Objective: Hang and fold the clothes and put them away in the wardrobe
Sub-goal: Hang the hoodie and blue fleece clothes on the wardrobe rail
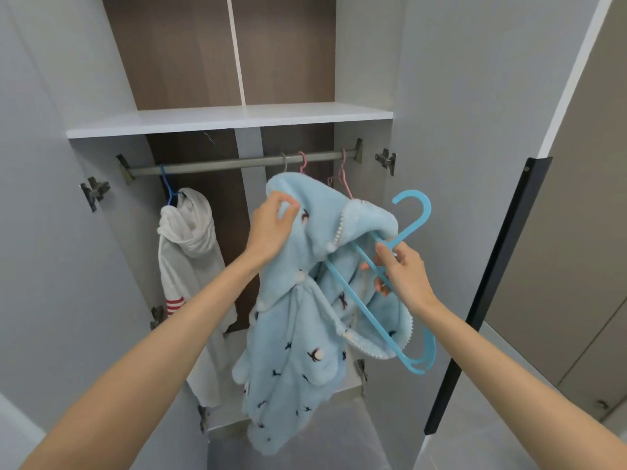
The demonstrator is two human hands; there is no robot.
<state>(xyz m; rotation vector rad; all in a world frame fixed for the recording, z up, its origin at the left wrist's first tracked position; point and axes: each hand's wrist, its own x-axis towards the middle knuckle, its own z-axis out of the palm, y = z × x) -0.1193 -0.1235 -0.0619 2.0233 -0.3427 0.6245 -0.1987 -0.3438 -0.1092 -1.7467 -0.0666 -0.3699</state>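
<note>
Fleece robe point(305, 334), light blue with small dark marks, one only, held up in front of the rail point(220, 164) and below it, long axis near vertical, collar end up, hem down. Pinched at its top edge by the left hand point(273, 228), fingers and thumb curled on the cloth, under the rail's right half. Clasped in the right hand point(405, 276), lower and toward the rail's right end: one light-blue plastic hanger point(409, 231), fingers wrapped round its neck just under the hook. Hook up and to the right, tip curling left; long bar slanting from upper left down to lower right, upper part tucked inside the robe's neck opening, lower tip free. On the rail itself, four hangers: one blue wire hanger point(167, 188) near the left end carrying one white garment point(190, 266) with red stripes; toward the right end one grey hook point(284, 161) and two pink hangers point(303, 163), partly hidden behind the robe. One white shelf point(230, 118) directly above the rail.
</note>
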